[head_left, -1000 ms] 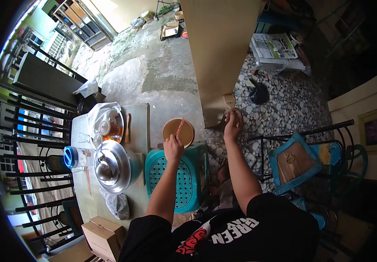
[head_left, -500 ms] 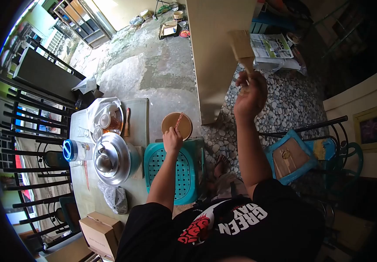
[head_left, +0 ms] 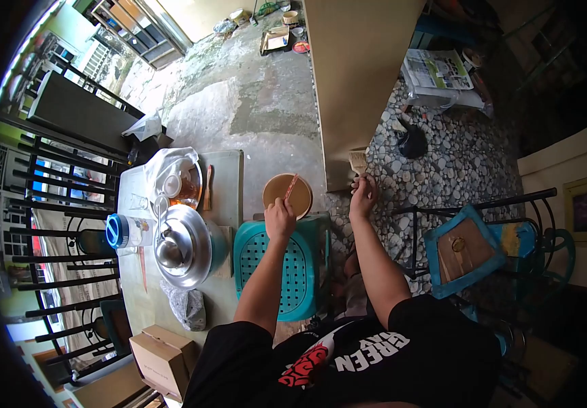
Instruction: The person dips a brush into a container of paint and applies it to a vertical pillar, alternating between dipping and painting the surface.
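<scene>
My right hand [head_left: 363,196] is closed around the handle of a wide paintbrush [head_left: 358,162]. The brush overlaps the lower end of the beige wall [head_left: 358,75], bristles pointing away from me. My left hand [head_left: 280,219] grips a thin reddish strip [head_left: 293,187] that crosses the opening of a round paint container [head_left: 269,195]. Tan paint fills the part of the container that shows. Just below that hand stands a green plastic stool [head_left: 249,262], partly covered by my left forearm.
A table [head_left: 229,180] on the left bears a metal lid [head_left: 198,234], a blue-capped jar [head_left: 123,231] and a second brush [head_left: 208,187]. A cardboard box [head_left: 160,360] is nearer me. On the right stands a chair with a blue-edged seat [head_left: 463,248]. Newspapers [head_left: 439,71] lie farther back.
My right hand has come down and left with the paintbrush, from high on the wall to its lower end. My left hand keeps its grip at the container. The view has shifted slightly.
</scene>
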The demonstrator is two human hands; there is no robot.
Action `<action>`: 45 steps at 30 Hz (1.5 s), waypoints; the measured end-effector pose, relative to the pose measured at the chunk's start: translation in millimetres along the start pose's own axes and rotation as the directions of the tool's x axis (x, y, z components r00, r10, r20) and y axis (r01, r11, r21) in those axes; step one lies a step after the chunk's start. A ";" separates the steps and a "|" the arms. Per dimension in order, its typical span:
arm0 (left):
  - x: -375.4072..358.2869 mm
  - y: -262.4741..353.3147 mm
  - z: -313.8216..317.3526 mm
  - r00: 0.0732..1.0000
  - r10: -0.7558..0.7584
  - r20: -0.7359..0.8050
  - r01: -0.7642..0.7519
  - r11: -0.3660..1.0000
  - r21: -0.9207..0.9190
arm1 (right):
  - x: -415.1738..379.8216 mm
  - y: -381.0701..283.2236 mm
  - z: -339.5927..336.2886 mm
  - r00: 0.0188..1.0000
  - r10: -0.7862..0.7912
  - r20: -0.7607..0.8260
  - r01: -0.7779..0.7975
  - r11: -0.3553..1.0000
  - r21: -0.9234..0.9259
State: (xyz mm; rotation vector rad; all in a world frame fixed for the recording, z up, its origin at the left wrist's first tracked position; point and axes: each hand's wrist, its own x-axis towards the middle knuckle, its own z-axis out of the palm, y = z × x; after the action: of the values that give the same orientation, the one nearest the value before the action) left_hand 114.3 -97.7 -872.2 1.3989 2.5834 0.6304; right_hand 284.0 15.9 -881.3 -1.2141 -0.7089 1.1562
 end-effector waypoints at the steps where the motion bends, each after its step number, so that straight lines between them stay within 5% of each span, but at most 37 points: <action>1: 0.8 0.6 -0.5 1.000 0.004 -0.013 -0.004 0.999 -0.033 | 7.1 -3.3 1.5 1.000 -0.017 -0.001 0.017 1.000 0.006; 5: -0.2 -0.2 -0.1 1.000 -0.022 0.010 0.022 1.000 0.009 | 11.6 -110.0 41.2 0.996 -0.062 0.060 0.052 0.987 0.153; 12: -1.8 -1.3 -1.7 1.000 0.011 -0.020 -0.012 1.000 -0.027 | -4.3 -256.8 71.9 0.909 -0.406 0.093 0.318 0.820 0.476; 14: -3.7 -3.6 -0.8 1.000 -0.007 -0.006 0.006 1.000 -0.018 | -12.4 -278.9 73.4 0.846 -0.526 0.089 0.382 0.713 0.588; 17: -1.9 -3.4 1.6 1.000 -0.018 0.003 0.018 1.000 -0.007 | -5.4 -268.8 70.9 0.818 -0.565 0.109 0.429 0.725 0.539; 20: -2.8 -2.3 0.7 1.000 -0.012 0.001 0.012 1.000 -0.005 | 8.7 -212.1 55.9 0.855 -0.486 0.180 0.437 0.863 0.255; 23: -2.1 -5.3 2.5 1.000 -0.009 0.011 0.009 1.000 0.003 | 6.6 -139.7 27.6 0.931 -0.299 0.211 0.270 0.950 0.158; 24: -1.5 -6.9 4.6 1.000 -0.013 0.020 0.013 1.000 0.013 | 0.5 -122.7 13.8 0.972 -0.133 0.192 0.100 0.980 0.171; 26: -1.9 -9.8 7.9 1.000 -0.003 0.014 0.003 1.000 -0.002 | -8.8 -93.7 -20.5 0.965 -0.140 0.221 0.119 0.987 0.107; 34: 7.7 -18.4 13.0 0.999 0.019 0.035 -0.016 0.996 -0.082 | -60.3 -103.9 -162.6 0.929 0.239 0.282 -0.174 0.956 -0.236; 36: 17.2 -21.2 17.9 0.999 -0.042 0.021 0.046 0.969 -0.242 | -68.0 -105.0 -192.1 0.932 0.267 0.244 -0.202 0.944 -0.259; 45: 41.9 16.3 -28.0 0.995 0.066 -0.078 -0.098 0.830 -0.549 | -88.4 -135.9 -223.3 0.918 0.350 0.185 -0.293 0.915 -0.279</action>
State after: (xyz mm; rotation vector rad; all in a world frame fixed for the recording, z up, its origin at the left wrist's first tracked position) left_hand 94.6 -63.6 -836.8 1.2967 2.1112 1.3186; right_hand 498.6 -134.7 -795.4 -1.4590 -0.8675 1.5393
